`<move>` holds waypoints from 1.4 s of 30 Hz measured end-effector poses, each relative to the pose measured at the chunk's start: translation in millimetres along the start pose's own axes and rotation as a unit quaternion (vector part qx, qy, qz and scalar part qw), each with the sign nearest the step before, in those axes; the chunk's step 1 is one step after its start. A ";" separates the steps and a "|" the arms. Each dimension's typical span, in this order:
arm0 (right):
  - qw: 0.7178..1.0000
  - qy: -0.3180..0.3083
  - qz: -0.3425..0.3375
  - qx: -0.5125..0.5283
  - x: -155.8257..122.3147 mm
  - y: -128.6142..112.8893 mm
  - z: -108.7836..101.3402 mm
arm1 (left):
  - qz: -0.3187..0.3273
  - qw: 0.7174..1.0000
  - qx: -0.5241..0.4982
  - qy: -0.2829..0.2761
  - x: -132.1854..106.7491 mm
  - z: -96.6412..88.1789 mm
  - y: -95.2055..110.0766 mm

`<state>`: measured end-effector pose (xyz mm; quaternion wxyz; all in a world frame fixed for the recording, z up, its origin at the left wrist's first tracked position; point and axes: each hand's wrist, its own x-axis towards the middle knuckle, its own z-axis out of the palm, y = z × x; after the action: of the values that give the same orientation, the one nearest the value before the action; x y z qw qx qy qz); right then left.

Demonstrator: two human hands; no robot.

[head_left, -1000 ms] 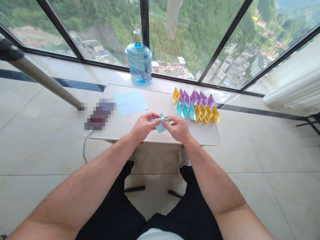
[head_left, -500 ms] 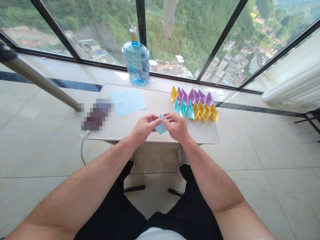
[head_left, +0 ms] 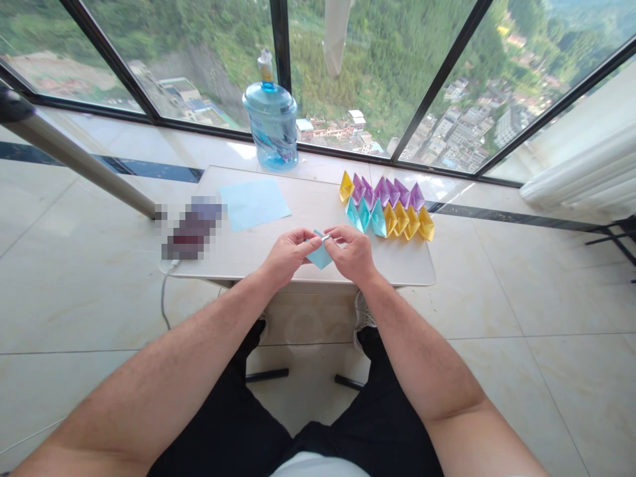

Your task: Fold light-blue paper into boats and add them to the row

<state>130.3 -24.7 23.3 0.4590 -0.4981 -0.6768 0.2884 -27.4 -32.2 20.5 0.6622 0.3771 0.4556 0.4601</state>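
Observation:
A small piece of folded light-blue paper is held between my two hands, just above the near part of the white table. My left hand pinches its left side with thumb and fingers. On the opposite side, my right hand grips the upper right edge, where a pale fold shows by the thumb. The fingers hide part of the paper. Beyond my right hand stand folded paper boats in two rows: purple boats with one yellow at the back, blue boats and yellow boats in front.
A flat light-blue sheet lies at the table's left. Left of it is a blurred-out object with a cable. A large blue water bottle stands behind the table by the windows. A slanting pole rises at the left.
The folded paper has shifted slightly between my fingers, and its pale fold by the right thumb shows more. Both hands stay nearly in place. The boats and the sheet have not moved.

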 end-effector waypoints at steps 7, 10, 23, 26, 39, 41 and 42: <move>0.998 -0.038 0.034 0.041 2.4 3.7 -4.6 | 0.006 1.000 0.011 0.019 0.9 -1.9 -0.4; 0.989 -0.088 0.072 0.094 5.0 6.5 -9.0 | 0.016 1.000 0.017 0.016 3.1 -4.1 -2.6; 0.994 -0.062 0.085 0.035 8.1 5.0 -17.0 | 0.114 0.974 0.194 -0.004 6.6 -11.9 -9.2; 0.992 -0.082 0.088 0.033 8.2 2.3 -17.3 | 0.134 0.963 0.234 0.014 4.8 -10.9 -7.9; 0.987 -0.158 -0.018 -0.009 0.2 -6.6 -19.5 | -0.011 0.994 0.086 0.062 8.1 -7.5 -1.3; 0.981 -0.189 -0.045 -0.027 -2.2 -8.9 -17.0 | 0.007 0.993 0.099 0.066 10.5 -9.3 -4.1; 0.977 -0.201 -0.058 -0.036 -3.0 -9.2 -15.6 | 0.021 0.992 0.106 0.064 11.1 -10.0 -5.2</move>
<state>140.9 -31.7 36.4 0.3116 -0.4063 -0.7925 0.3312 -33.7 -22.4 9.9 0.5779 0.4244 0.5357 0.4461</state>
